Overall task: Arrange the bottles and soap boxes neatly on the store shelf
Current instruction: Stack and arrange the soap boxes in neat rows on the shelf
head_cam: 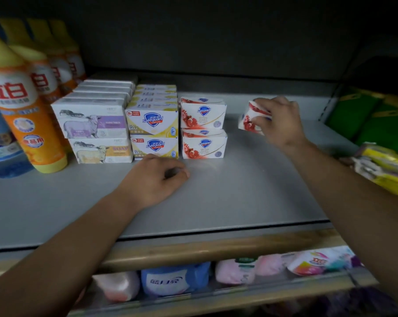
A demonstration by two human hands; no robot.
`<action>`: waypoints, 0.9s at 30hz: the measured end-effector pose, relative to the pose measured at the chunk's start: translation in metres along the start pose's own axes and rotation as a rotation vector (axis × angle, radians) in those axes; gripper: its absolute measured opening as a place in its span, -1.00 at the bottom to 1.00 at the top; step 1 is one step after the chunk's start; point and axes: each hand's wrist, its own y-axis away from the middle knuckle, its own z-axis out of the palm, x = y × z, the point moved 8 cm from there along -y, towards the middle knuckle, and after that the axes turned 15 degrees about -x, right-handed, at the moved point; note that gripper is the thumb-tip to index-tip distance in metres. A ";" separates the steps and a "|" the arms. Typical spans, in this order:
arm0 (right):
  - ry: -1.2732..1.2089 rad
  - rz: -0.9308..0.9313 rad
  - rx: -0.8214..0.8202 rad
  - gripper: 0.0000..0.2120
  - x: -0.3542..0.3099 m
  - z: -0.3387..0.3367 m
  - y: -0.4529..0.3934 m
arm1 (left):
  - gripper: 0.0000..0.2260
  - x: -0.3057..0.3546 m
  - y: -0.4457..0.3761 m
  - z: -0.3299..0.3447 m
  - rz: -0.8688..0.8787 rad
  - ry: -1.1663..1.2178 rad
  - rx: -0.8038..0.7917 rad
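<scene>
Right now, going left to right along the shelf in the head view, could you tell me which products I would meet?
Orange bottle → sheep soap boxes → yellow Safeguard boxes → red Safeguard boxes → red box gripped in the right hand → green packs.

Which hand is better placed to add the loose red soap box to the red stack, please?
The right hand: its fingers already grip the loose red soap box just right of the red stack. The left hand rests on the shelf, holding nothing.
</scene>
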 end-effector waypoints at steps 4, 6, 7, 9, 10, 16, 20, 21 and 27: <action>-0.146 -0.018 0.076 -0.53 -0.043 -0.030 0.048 | -0.85 -0.008 0.005 -0.008 -0.085 0.169 0.045; -0.268 -0.060 0.023 -0.53 -0.073 -0.028 0.067 | -0.88 -0.007 0.009 -0.015 -0.060 0.326 0.119; -0.324 -0.079 -0.017 -0.54 -0.087 -0.023 0.075 | -0.88 -0.005 0.012 -0.019 -0.023 0.432 0.147; -0.396 -0.096 -0.096 -0.57 -0.112 -0.011 0.089 | -0.80 0.004 0.016 -0.023 0.076 0.629 0.150; -0.426 -0.099 -0.132 -0.58 -0.122 -0.004 0.093 | -0.75 0.008 0.018 -0.023 0.119 0.688 0.131; -0.522 -0.150 -0.197 -0.59 -0.146 0.018 0.110 | -0.92 0.008 0.020 -0.024 0.115 0.863 0.078; -0.578 -0.243 -0.328 -0.33 -0.140 0.025 0.122 | -0.88 -0.009 0.021 -0.018 -0.040 1.281 0.103; -0.619 -0.230 -0.336 -0.35 -0.137 0.028 0.123 | -0.88 -0.010 0.021 -0.014 -0.075 1.335 0.075; -0.849 0.107 -0.365 -0.48 -0.116 0.045 0.119 | -0.45 -0.017 0.025 0.002 -0.284 1.204 -0.154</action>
